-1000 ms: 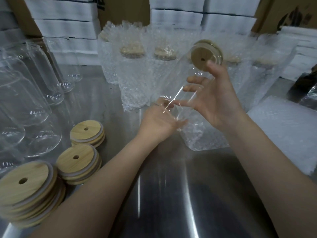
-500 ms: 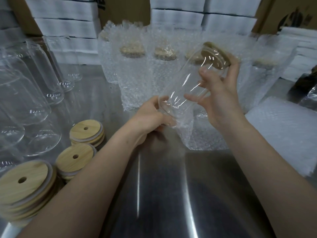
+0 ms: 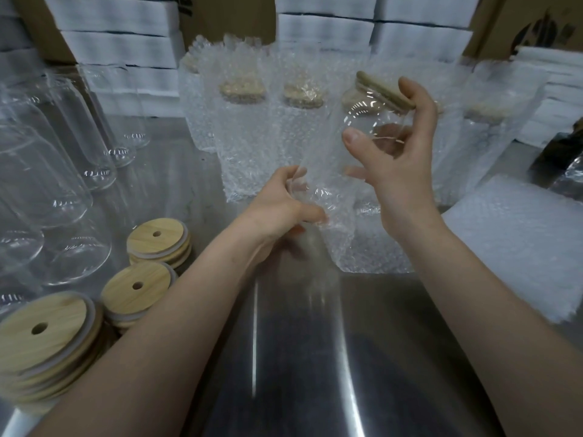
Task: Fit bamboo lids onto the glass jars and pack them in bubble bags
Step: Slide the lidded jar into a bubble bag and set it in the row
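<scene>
The right hand [image 3: 398, 159] is curled around the upper part of a glass jar [image 3: 362, 134], thumb on the near side and fingers wrapped behind it, the index fingertip resting on the edge of the bamboo lid [image 3: 383, 89] that sits on the jar's mouth. The jar is held above the table, tilted with its lidded end up and to the right and its base pointing down toward the left hand [image 3: 284, 203]. The left hand is closed in a pinch on the mouth of a bubble bag [image 3: 340, 234], thumb in front and fingers behind the film; the jar's base is at that opening, though the clear glass and clear film make it hard to tell how far in it sits. The rest of the bag hangs down to the steel table [image 3: 299, 357].

Behind the hands stands a row of packed jars [image 3: 249, 127], upright in bubble bags with their lids showing faintly through. To the right lies a flat pile of spare bubble bags [image 3: 520, 247]. On the left are three stacks of loose lids [image 3: 138, 285], each with a hole in the centre, and beyond them a group of bare jars [image 3: 47, 181] without lids. White foam sheets [image 3: 120, 42] are stacked against cardboard at the back.
</scene>
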Demonstrator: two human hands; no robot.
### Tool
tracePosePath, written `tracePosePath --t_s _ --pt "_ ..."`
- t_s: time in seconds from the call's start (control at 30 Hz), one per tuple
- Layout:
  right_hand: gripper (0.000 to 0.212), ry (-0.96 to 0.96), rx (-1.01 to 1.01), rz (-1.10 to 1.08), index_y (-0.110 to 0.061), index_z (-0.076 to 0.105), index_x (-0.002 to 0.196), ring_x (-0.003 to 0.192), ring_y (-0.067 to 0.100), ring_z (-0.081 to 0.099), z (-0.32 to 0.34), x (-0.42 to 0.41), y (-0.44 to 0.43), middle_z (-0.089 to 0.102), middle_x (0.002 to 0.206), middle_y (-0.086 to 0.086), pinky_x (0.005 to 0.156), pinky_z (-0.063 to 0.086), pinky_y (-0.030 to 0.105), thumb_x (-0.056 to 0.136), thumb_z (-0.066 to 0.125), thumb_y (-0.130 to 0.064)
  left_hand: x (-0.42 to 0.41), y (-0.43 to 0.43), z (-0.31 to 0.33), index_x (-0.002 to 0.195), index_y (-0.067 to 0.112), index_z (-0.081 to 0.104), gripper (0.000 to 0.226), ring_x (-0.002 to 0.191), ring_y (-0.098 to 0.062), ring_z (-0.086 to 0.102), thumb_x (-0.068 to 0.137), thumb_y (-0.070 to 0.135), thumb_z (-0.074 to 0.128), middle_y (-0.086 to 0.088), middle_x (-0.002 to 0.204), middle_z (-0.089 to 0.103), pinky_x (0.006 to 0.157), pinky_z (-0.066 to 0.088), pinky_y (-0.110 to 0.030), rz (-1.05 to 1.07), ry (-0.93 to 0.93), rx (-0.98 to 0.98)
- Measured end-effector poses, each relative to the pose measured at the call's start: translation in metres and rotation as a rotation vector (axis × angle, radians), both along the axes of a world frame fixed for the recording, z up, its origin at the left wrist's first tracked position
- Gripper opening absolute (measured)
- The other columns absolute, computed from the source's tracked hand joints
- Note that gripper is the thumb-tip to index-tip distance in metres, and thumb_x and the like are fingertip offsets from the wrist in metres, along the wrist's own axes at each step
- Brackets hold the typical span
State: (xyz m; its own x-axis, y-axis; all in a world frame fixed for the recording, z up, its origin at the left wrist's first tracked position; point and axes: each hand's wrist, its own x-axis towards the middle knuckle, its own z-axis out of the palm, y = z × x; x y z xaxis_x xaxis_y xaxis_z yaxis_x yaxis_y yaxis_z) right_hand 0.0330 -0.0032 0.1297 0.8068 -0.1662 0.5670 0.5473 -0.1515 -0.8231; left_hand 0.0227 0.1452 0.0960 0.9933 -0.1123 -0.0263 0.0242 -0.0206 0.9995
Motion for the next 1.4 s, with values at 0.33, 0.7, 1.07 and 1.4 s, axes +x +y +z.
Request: tracePosePath --t_s 0.33,0.7,1.07,1.4 --pt "0.071 -0.065 -0.044 -0.079 -0.034 0.036 0.134 0.110 0.033 0.053 -0.007 0.005 -0.005 0.043 0.136 0.016 0.086 0.054 0.053 0.078 0.080 -0.030 0.007 0.006 0.000 0.112 0.021 0.062 0.027 0.079 -0.019 0.061 0.087 0.010 0.066 -0.011 0.107 0.066 0.068 0.049 -0.028 0.257 0.002 -0.317" --pt "0.066 -0.115 -0.013 -0.165 -0.035 0.039 0.130 0.105 0.030 0.055 -0.010 0.010 -0.009 0.047 0.131 0.014 0.080 0.055 0.051 0.077 0.079 -0.037 0.001 0.006 -0.005 0.146 0.031 0.036 0.101 0.130 -0.008 0.032 0.061 0.036 0.092 0.007 0.141 0.030 0.109 0.031 -0.027 -0.039 -0.202 0.527" --pt "0.063 -0.128 -0.038 -0.113 -0.031 0.038 0.129 0.107 0.031 0.057 -0.011 0.005 -0.003 0.046 0.133 0.010 0.081 0.056 0.051 0.080 0.079 -0.033 0.004 0.002 -0.017 0.136 0.034 0.043 0.082 0.107 0.008 0.058 0.069 0.022 0.088 0.023 0.112 0.059 0.096 0.045 -0.015 0.012 -0.403 0.293" --pt "0.064 -0.096 -0.056 -0.031 -0.029 0.043 0.130 0.108 0.025 0.055 -0.013 0.000 0.001 0.051 0.124 0.005 0.092 0.053 0.044 0.079 0.081 -0.031 0.005 0.004 -0.018 0.141 0.036 0.035 0.084 0.116 0.015 0.052 0.073 0.033 0.086 0.030 0.123 0.054 0.092 0.043 -0.007 0.045 -0.425 0.138"
